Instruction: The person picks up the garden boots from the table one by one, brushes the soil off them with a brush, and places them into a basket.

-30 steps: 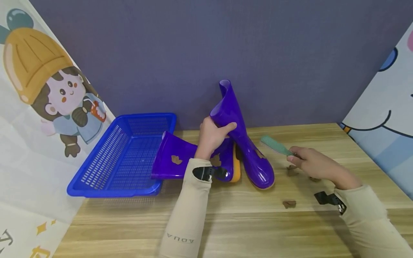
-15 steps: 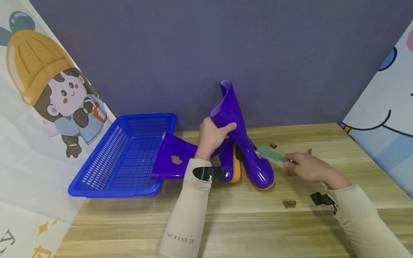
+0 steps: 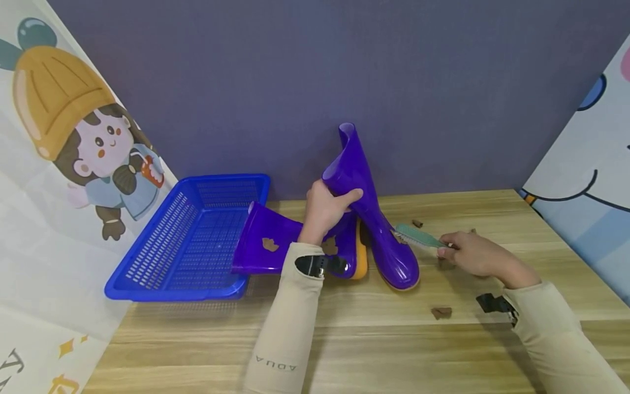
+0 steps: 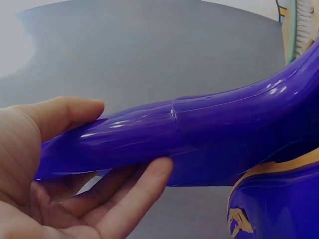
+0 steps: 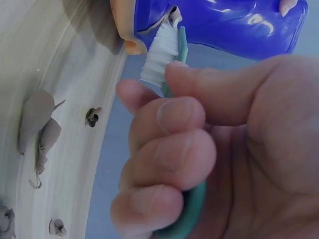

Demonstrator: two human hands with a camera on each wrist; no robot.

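My left hand (image 3: 325, 210) grips the shaft of a purple rain boot (image 3: 361, 191), its thumb along one side and the fingers curled under, as the left wrist view shows. The boot leans, toe toward me on the table. In my right hand (image 3: 474, 254) is a green brush (image 3: 418, 235) with white bristles (image 5: 162, 52); the fingers wrap its handle. Those bristles meet a brown mud-like patch near the boot's ankle in the right wrist view. A second purple boot (image 3: 266, 241) with a yellow sole lies on its side, partly behind my left forearm, with brown patches on it.
At the left stands a blue plastic basket (image 3: 182, 294), touching or close to the lying boot. Several brown scraps, one a curled piece (image 3: 441, 313), lie on the wooden table (image 3: 374, 350) around my right hand. A grey wall (image 3: 418, 98) rises behind.
The brush has come down and left from above the table onto the boot's ankle, then shifted slightly to the right along it. My left hand keeps its hold on the boot.
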